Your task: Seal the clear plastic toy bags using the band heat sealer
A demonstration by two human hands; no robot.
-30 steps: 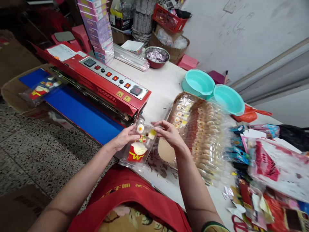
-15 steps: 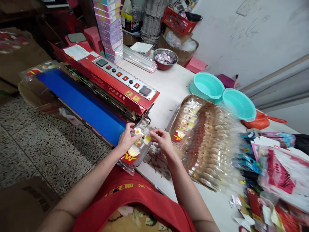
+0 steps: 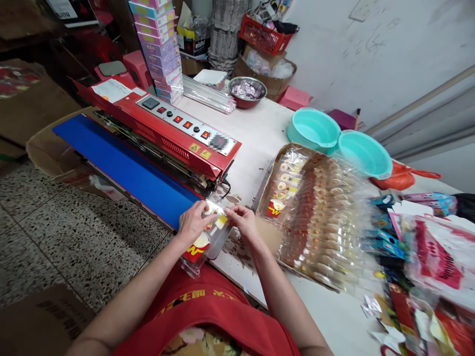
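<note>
My left hand (image 3: 193, 221) and my right hand (image 3: 240, 220) both pinch the top edge of a clear plastic toy packet (image 3: 205, 241) with a red and yellow card inside. The packet's top sits at the near end of the red sealing machine (image 3: 174, 133), right at the edge of its blue conveyor belt (image 3: 122, 168). Its lower part hangs off the table edge toward my lap. To the right of my right hand lies a cardboard tray (image 3: 275, 237) holding a row of several similar packets (image 3: 319, 217).
Two teal basins (image 3: 334, 143) stand behind the tray. A metal bowl of small wrapped pieces (image 3: 247, 91), stacked purple boxes (image 3: 159, 49) and a red basket (image 3: 263, 32) are at the back. Loose packaging (image 3: 419, 267) piles at the right. A cardboard box (image 3: 37, 143) sits under the belt's far end.
Both hands carried the packet down and left, from in front of the tray to the machine's near end. The packet that rode the belt's far end is gone from view.
</note>
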